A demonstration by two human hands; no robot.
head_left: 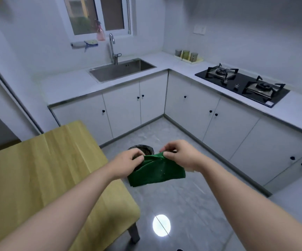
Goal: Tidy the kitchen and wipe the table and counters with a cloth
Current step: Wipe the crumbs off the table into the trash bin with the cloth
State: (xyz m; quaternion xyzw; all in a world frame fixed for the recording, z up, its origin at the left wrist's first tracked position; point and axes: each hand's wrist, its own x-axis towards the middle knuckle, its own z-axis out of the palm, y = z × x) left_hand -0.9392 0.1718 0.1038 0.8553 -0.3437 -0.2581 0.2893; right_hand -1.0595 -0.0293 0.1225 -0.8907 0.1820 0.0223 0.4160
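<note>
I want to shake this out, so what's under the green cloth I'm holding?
A dark bin with a black liner stands on the floor below the cloth. Only its far rim shows; the cloth covers most of it.

Both bare forearms are stretched forward and angled inward, and the hands are brought close together at mid-view. The left hand is turned palm down, its fingers curled and pinched on the top edge of the green cloth. The right hand is held just beside it, thumb and fingers pinched on that same edge, knuckles raised.
</note>
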